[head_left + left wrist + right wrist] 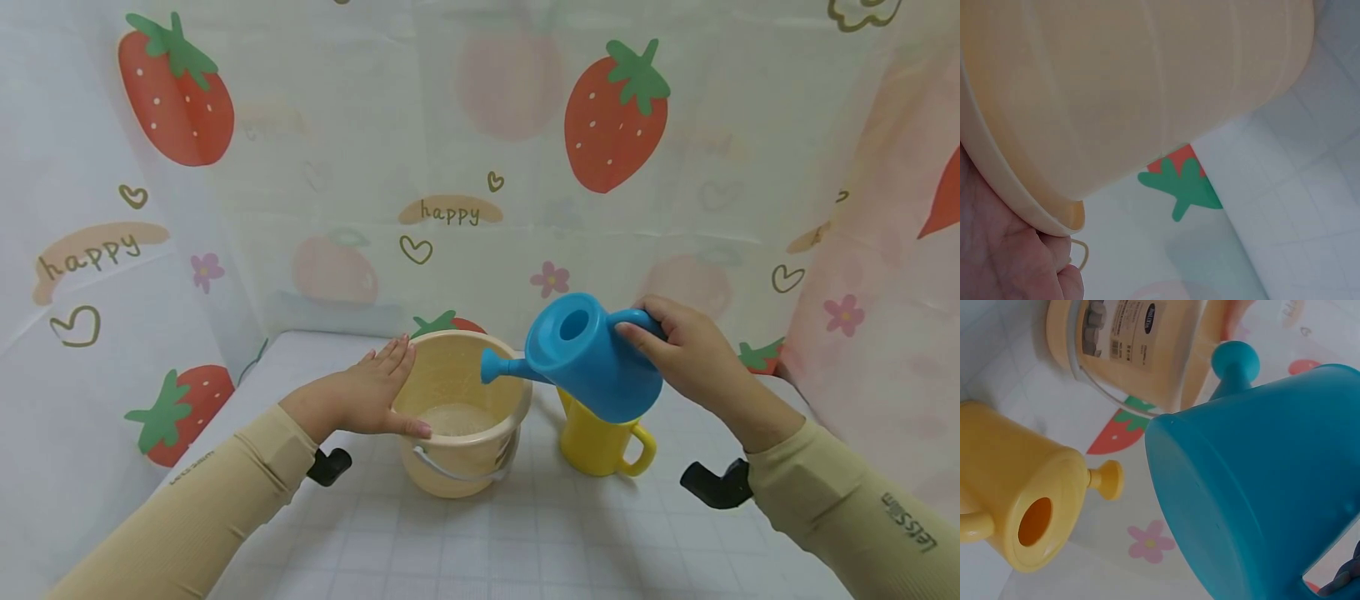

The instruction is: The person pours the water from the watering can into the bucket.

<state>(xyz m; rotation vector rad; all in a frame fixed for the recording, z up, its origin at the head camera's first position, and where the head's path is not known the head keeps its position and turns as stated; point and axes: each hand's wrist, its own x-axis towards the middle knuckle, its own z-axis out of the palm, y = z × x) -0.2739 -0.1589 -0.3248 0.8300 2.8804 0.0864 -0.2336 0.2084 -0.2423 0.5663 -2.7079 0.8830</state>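
My right hand (686, 354) grips the handle of a blue watering can (618, 383), held up in the air and tilted left. Its spout (506, 367) points over the right part of a cream bucket (450, 483). Against the bucket's left rim lies my left hand (367, 396), fingers extended along it and thumb at the near side. In the left wrist view, the palm (997, 244) touches the outside of the rim (1007, 181). Shallow clear liquid (453, 419) shows at the bucket's bottom. The bucket's pale handle (457, 475) hangs down in front.
A yellow watering can (592, 442) stands on the table right of the bucket, partly hidden behind the blue one. The table (450, 558) has a white gridded cover. Printed curtains (360, 125) with strawberries enclose its back and sides. The bucket bears a label (1124, 331).
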